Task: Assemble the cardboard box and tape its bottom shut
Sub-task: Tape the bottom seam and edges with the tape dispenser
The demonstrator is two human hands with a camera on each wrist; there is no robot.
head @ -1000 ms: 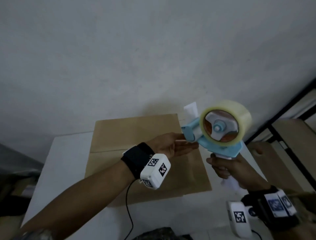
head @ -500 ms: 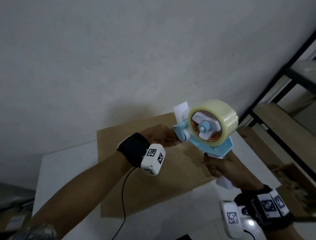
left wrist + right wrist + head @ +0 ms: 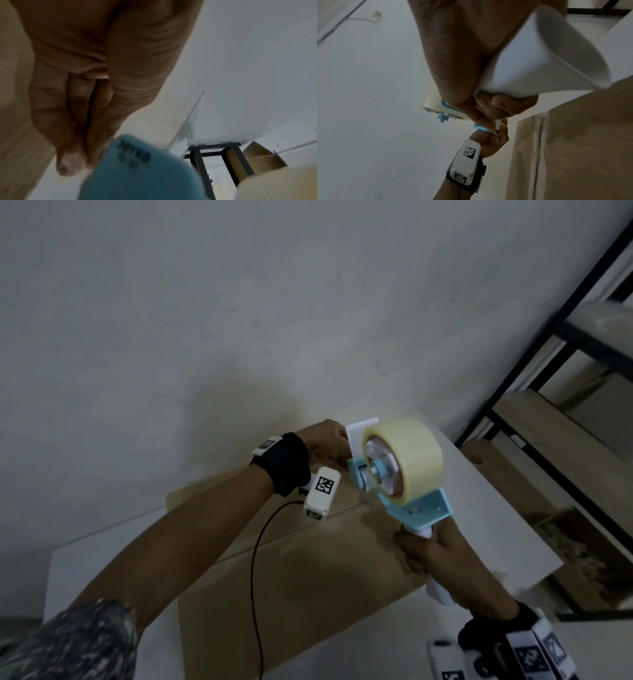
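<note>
hands: right (image 3: 432,559) grips tape dispenser (image 3: 404,474) handle | left (image 3: 327,445) pinches its front | right-wrist: box (image 3: 583,142) seam

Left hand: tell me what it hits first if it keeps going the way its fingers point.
The left hand already has its fingertips at the front end of the tape dispenser, so the dispenser comes first. Whether they already touch it is unclear.

Pale wall (image 3: 239,302), seemingly dim; black shelving (image 3: 561,337).
</note>
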